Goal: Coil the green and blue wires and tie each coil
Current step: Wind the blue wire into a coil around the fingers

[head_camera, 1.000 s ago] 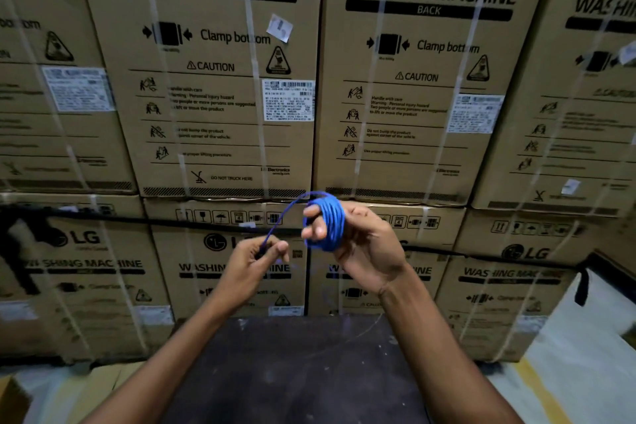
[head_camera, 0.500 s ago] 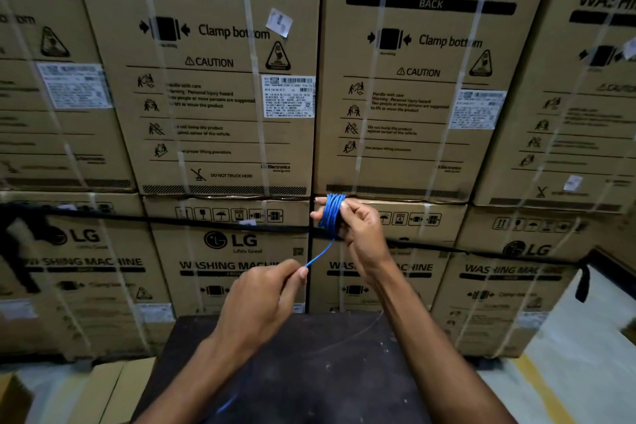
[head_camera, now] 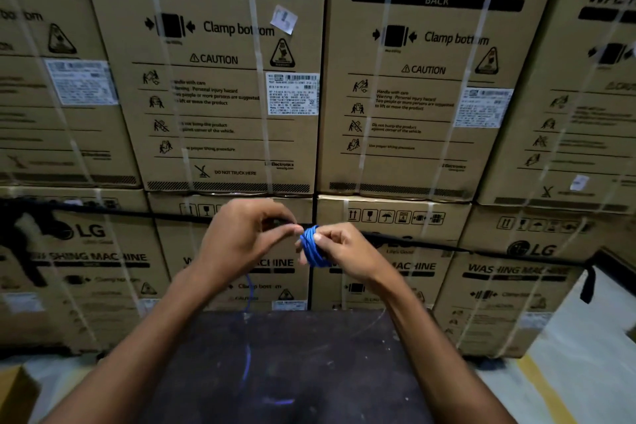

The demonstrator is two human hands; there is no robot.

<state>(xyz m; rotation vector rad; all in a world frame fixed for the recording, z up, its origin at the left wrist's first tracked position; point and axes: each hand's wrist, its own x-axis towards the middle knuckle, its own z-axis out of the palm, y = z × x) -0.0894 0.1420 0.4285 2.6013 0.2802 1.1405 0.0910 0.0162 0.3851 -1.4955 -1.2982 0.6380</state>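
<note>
Fingers of the right hand grip a tight, rounded blue wire coil above the dark scuffed counter. The left hand, lower before, now pinches wire beside the coil.

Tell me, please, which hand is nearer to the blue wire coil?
The right. The right hand holds the blue wire coil in its grip, fingers curled round it. The left hand sits just to the coil's left, fingertips meeting its edge.

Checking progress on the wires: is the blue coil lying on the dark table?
No, the blue coil is held above the table in the right hand.
</note>
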